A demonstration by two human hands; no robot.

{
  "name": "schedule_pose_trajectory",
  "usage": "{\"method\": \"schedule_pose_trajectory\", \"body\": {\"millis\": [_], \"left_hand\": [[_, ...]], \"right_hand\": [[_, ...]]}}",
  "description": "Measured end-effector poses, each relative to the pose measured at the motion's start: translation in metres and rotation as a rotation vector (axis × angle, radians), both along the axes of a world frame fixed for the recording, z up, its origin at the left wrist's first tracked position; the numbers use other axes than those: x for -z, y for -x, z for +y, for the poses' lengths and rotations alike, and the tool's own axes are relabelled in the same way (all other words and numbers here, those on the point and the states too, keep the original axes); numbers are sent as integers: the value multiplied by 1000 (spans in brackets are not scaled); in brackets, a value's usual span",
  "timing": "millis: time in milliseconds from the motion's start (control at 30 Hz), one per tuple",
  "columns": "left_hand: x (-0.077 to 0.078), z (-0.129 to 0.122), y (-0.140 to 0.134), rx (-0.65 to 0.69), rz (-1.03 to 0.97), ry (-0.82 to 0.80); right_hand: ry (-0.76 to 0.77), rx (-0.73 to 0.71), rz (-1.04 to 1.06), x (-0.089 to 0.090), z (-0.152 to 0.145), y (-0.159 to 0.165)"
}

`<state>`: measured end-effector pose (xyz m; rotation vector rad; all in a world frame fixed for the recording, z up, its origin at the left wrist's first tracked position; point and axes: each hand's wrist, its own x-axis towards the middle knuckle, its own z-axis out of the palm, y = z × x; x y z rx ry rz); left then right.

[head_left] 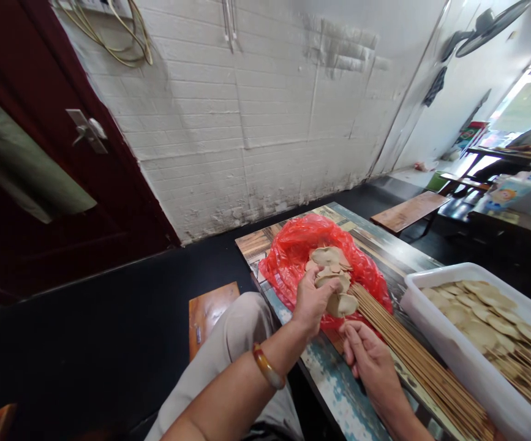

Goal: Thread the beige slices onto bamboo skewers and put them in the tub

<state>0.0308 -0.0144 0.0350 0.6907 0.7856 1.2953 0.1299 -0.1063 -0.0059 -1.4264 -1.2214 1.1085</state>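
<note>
My left hand (312,301) is closed, thumb and fingers pinching a thin beige round slice (334,283) over the red plastic bag (288,254). Just below it hangs another beige slice (342,305), between my two hands. My right hand (370,356) is closed too, its thumb and forefinger gripping a thin wooden skewer whose length is mostly hidden by the hand. More beige slices (328,257) lie in the open bag. Beside my right hand, a bundle of long wooden skewers (412,361) rests on the table with its far end at the bag.
To the right on the patterned table (338,376) stands a white plastic tub (414,283) of skewered beige slices. A wooden bench (410,211) and a stool (212,312) flank the table. Behind are a white wall (269,122) and a dark red door (122,202). A person sits far right.
</note>
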Motion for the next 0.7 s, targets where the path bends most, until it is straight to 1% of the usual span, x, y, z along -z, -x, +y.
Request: {"method": "schedule_pose_trajectory", "body": {"millis": [67, 100, 200, 267, 333, 533, 700], "left_hand": [[-3, 5, 6, 70, -22, -67], [-5, 9, 9, 80, -30, -91], [-6, 24, 19, 9, -49, -91], [-8, 34, 24, -43, -55, -59], [-10, 40, 28, -68, -57, -33], [-17, 42, 28, -80, -22, -9], [-15, 39, 25, -87, 5, 7]], "right_hand": [[-3, -14, 18, 0, 0, 0], [-6, -23, 22, 0, 0, 0], [-6, -43, 26, 1, -1, 0], [6, -48, 18, 2, 0, 0], [13, -52, 6, 4, 0, -1], [-1, -65, -29, 7, 1, -1], [-13, -57, -29, 7, 0, -1]]}}
